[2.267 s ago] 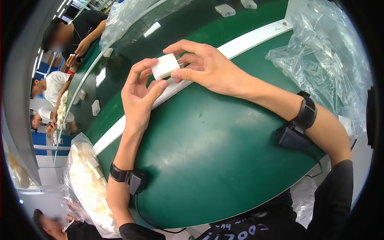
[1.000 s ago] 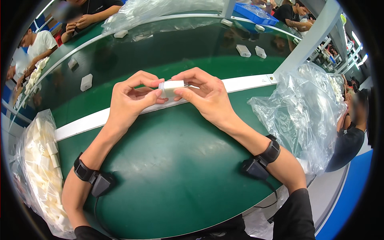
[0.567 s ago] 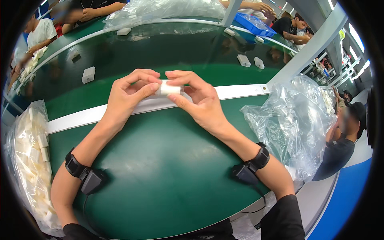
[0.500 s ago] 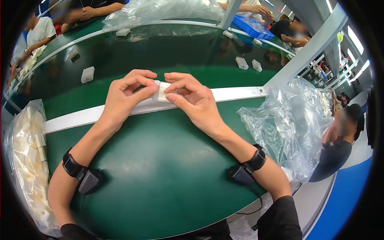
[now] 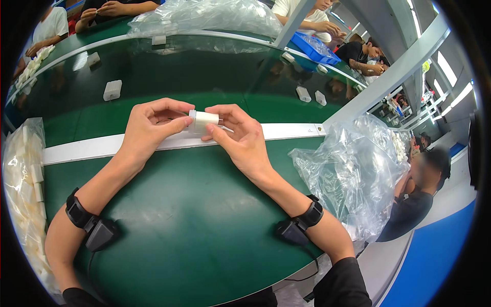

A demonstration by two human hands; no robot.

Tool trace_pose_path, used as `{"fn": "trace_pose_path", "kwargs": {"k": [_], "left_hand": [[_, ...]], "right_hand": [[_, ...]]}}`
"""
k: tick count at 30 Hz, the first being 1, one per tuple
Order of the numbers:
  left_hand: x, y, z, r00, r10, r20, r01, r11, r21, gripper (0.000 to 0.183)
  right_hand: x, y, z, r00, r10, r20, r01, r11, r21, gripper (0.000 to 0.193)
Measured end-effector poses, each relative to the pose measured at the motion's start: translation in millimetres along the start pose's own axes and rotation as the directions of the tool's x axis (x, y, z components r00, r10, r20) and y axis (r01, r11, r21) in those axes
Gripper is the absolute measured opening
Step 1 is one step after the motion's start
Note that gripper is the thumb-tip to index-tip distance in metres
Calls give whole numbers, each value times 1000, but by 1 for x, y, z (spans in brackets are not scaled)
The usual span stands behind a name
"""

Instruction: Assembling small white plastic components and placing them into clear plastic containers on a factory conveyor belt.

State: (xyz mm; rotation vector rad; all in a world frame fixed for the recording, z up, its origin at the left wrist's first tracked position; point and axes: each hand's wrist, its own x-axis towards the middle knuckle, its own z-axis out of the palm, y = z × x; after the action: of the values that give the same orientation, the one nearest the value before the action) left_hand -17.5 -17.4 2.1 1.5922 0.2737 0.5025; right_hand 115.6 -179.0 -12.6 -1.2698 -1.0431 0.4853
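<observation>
Between my two hands is a small white plug-in charger (image 5: 205, 122), held over the white rail. Thin prongs seem to stick out of its right end. The thumb and fingertips of my left hand (image 5: 152, 125) pinch its grey-white left end. My right hand (image 5: 241, 134) curls round the other end, with the thumb under the front face and the index finger along the top. The far side of the charger is hidden. Both wrists wear a black strap with a small dark box.
A white rail (image 5: 92, 149) divides my green table (image 5: 179, 225) from a dark green belt with several white chargers (image 5: 112, 90). Filled clear bags (image 5: 24, 189) stand left; a crumpled plastic bag (image 5: 348, 169) lies right. Beyond are a blue tray (image 5: 316, 48), a slanted post (image 5: 381, 84) and co-workers.
The charger has turned so that its side and prong end show. My right fingers have opened out a little around it. The whole view has shifted slightly.
</observation>
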Motion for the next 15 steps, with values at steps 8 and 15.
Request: {"fn": "trace_pose_path", "kwargs": {"k": [8,15], "left_hand": [[0,-3,-4,989,130,66,-132,991,26,11],[-1,-2,-4,985,147,87,-153,985,75,12]], "right_hand": [[-4,-7,3,995,94,-33,-95,995,-17,27],[-5,-4,1,996,83,-32,-84,996,-38,26]]}}
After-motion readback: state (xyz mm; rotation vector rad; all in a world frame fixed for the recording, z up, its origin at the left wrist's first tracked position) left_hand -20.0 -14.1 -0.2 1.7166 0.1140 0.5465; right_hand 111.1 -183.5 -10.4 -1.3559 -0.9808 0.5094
